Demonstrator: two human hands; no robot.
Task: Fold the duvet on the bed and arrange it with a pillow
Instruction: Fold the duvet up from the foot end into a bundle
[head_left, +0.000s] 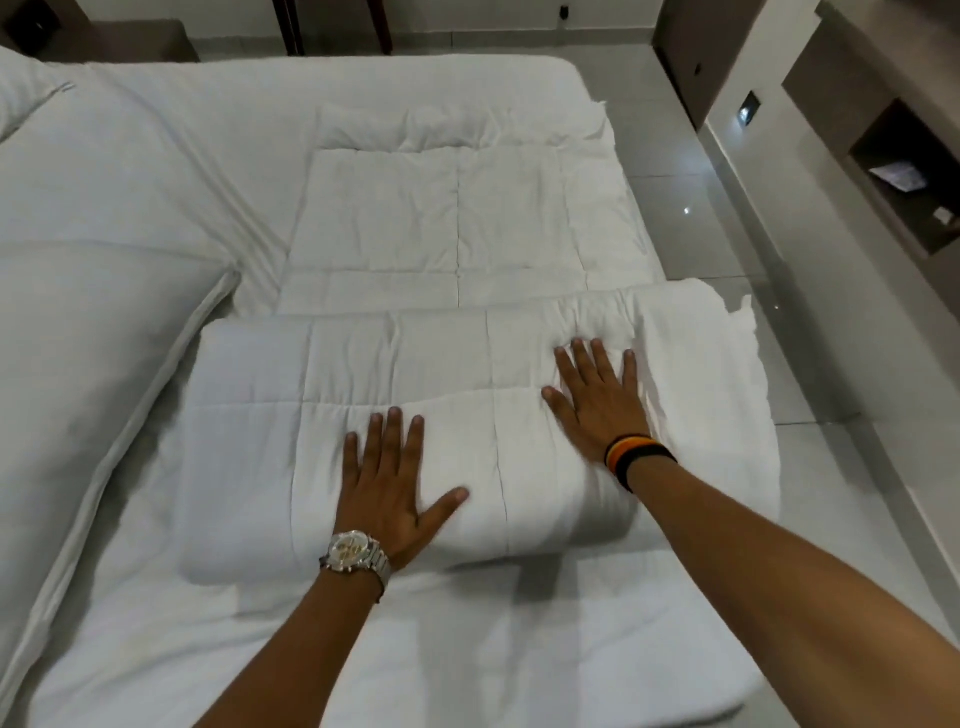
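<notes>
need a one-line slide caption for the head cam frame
Left hand and right hand press flat, fingers spread, on a partly folded white duvet on the bed.

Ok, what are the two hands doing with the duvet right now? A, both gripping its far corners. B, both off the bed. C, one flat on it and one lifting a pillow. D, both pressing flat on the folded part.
D: the left hand and right hand lie palm-down, fingers spread, on the folded duvet.
</notes>
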